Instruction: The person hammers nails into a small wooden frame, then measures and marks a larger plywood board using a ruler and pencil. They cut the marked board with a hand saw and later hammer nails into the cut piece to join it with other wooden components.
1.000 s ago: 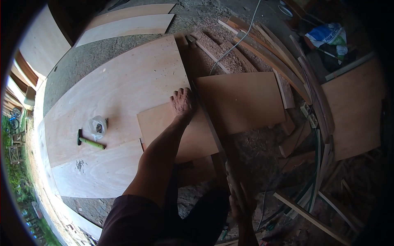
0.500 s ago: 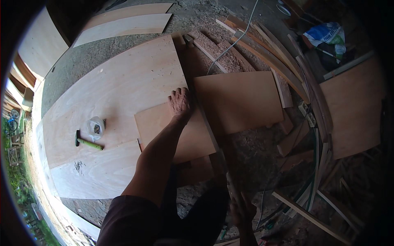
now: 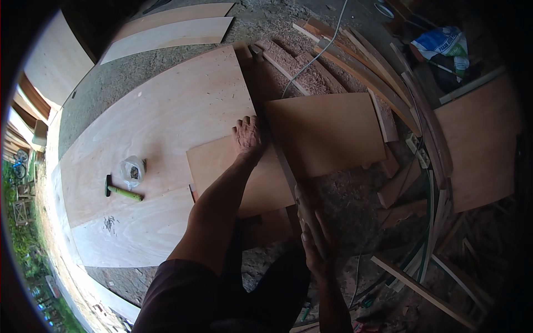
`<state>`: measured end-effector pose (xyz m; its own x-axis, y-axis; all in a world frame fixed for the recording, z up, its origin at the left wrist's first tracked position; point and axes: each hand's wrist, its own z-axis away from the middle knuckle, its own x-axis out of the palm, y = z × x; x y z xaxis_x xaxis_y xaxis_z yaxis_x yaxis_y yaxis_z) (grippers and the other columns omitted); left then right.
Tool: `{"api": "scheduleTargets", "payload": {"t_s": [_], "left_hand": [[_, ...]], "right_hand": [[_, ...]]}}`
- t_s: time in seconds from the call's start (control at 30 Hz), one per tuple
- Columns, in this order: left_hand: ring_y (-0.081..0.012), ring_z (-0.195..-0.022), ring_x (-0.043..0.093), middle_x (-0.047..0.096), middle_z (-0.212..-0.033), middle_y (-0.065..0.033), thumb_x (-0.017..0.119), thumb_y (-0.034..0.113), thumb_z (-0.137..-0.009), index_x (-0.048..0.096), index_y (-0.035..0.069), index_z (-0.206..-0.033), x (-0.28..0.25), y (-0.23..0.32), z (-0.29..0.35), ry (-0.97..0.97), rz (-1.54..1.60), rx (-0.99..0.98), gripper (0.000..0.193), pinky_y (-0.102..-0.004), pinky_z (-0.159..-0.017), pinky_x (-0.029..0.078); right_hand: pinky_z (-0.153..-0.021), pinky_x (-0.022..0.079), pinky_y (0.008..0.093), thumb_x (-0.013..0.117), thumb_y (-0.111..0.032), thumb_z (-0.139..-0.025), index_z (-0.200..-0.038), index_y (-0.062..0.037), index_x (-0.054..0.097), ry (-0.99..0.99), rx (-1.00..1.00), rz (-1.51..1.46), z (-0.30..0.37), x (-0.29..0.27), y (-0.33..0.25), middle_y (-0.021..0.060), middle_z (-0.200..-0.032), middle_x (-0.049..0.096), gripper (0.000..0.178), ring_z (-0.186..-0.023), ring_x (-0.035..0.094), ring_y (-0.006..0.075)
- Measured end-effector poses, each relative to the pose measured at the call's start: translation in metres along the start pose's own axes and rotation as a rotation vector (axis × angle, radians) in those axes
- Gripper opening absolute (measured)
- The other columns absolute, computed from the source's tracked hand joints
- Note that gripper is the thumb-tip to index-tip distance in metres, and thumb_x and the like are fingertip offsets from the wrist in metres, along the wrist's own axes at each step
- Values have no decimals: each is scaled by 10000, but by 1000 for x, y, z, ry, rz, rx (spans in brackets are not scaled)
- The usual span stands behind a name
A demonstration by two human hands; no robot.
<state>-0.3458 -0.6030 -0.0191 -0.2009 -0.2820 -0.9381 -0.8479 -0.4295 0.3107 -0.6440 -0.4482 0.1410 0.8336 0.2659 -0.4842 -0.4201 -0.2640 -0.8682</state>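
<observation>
A brown plywood panel (image 3: 333, 130) lies across the edge of a larger pale plywood sheet (image 3: 161, 111) and juts out to the right. My left hand (image 3: 249, 136) presses down on it from above, fingers bent and slightly apart, close to the sheet's right edge. With my right hand (image 3: 316, 247) I grip the handle of a handsaw (image 3: 287, 169) at lower centre. Its narrow blade runs away from me across the panel, just right of my left hand. Shadow hides the teeth and how deep the blade sits.
On the pale sheet are a green-handled hammer (image 3: 126, 193), a clear plastic bag (image 3: 133, 171) with small dark pieces in it, and a scatter of nails (image 3: 109, 223). Timber strips (image 3: 361, 72), sawdust and a grey cable (image 3: 311, 62) lie beyond. More offcuts (image 3: 416, 286) litter the right.
My right hand has pushed the handsaw forward, up and slightly left. My left hand stays on the panel; the whole view has shifted slightly.
</observation>
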Motion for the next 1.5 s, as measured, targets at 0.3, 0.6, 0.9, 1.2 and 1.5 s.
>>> {"api": "scheduleTargets", "payload": {"t_s": [0.3, 0.6, 0.9, 1.2, 1.5], "left_hand": [[-312, -1088, 536, 585, -1106, -119, 577, 218, -875, 591, 92, -1117, -5, -1, 6, -36, 4, -28, 274, -456, -924, 403], [-320, -1109, 522, 568, -1131, -122, 606, 232, -850, 566, 100, -1147, -13, 5, 4, -47, 21, 5, 328, -466, -938, 392], [-304, -1117, 529, 578, -1148, -119, 586, 230, -865, 581, 98, -1187, -16, 4, 2, -75, -10, -39, 348, -443, -952, 390], [-336, -1102, 521, 577, -1120, -128, 594, 274, -888, 576, 106, -1115, 7, 11, 1, -35, 42, 27, 282, -476, -942, 390], [-308, -1113, 523, 573, -1136, -112, 593, 251, -859, 573, 99, -1169, -5, 1, 4, -65, -8, -7, 346, -464, -935, 395]], "right_hand": [[-946, 501, 492, 692, -158, -892, -1324, -3, 597, -32, -39, 223, 57, -20, -7, 227, -1245, 649, 469, -1098, 652, 411], [-948, 509, 453, 686, -251, -921, -1333, -33, 606, 41, 54, 132, 9, 15, 11, 229, -1222, 656, 472, -1078, 660, 392], [-821, 560, 400, 648, -187, -915, -1314, 63, 596, -218, 84, 346, 142, -62, -6, 256, -1302, 633, 473, -929, 708, 364], [-939, 504, 462, 670, -319, -929, -1325, -33, 625, 94, 92, 187, 6, 16, 11, 181, -1198, 678, 491, -1092, 651, 371], [-835, 550, 419, 677, -257, -916, -1318, -22, 623, -125, 192, 306, 113, -43, 5, 189, -1205, 679, 468, -978, 692, 369]]}}
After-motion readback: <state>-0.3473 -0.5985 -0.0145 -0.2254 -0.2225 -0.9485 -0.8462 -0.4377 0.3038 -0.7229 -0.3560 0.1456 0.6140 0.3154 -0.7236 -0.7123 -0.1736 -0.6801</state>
